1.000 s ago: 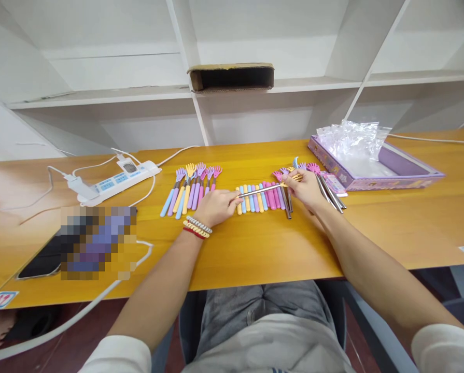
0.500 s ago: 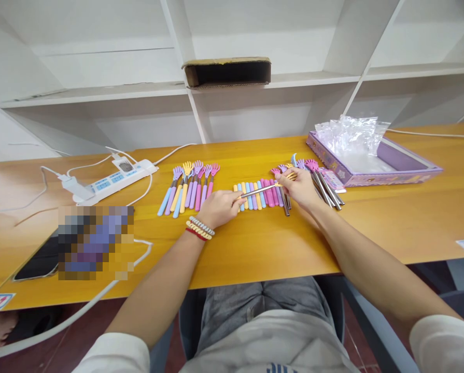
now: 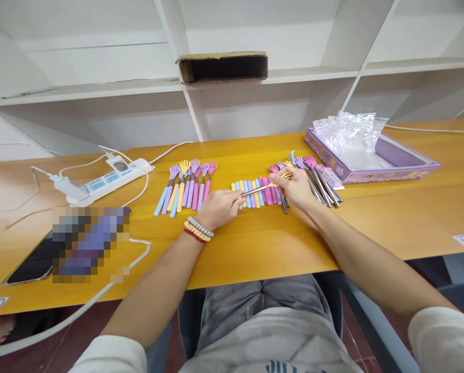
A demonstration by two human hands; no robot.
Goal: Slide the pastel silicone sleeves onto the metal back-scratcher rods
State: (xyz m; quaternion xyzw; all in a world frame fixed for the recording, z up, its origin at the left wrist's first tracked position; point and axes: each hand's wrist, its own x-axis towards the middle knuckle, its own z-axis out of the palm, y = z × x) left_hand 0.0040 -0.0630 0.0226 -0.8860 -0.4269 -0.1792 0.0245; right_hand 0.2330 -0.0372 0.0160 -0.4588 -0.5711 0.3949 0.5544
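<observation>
A back scratcher with a metal rod (image 3: 258,189) and a yellow claw head spans the gap between my two hands. My left hand (image 3: 221,208) is closed around its lower end, which the fingers mostly hide. At the claw end, my right hand (image 3: 296,187) pinches the yellow head. Just behind the rod lies a row of coloured handle sleeves (image 3: 259,199) in blue, yellow, purple and pink. Left of my left hand lie several back scratchers (image 3: 188,189) with coloured handles. Beside my right hand are several bare-rod ones (image 3: 320,181) without sleeves.
A purple box tray (image 3: 371,175) holding clear plastic bags (image 3: 350,129) stands at the right rear. On the left are a white power strip (image 3: 109,181) with cables and a dark phone (image 3: 31,259) beside a blurred patch. An open cardboard box (image 3: 224,68) sits on the shelf above.
My right hand has shifted slightly left along the back scratcher, bringing the claw head closer to my left hand. Both hands keep their hold. The whole view has shifted a little.
</observation>
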